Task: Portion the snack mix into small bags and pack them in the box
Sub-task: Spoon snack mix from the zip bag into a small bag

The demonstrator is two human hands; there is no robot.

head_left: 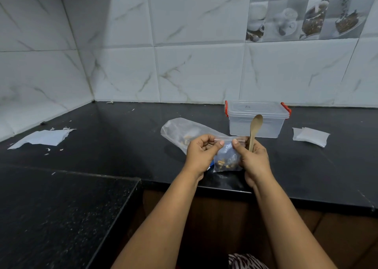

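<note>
Now small bag (226, 156) hangs pinched between left hand (201, 153) and right hand (253, 156).

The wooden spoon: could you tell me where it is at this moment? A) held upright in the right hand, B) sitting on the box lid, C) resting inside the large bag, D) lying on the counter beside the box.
A: the wooden spoon stands upright in the right hand, which also pinches the small bag.

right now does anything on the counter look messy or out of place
Yes: a torn sheet of paper lies at the far left of the counter, with small white scraps scattered around it.
</note>
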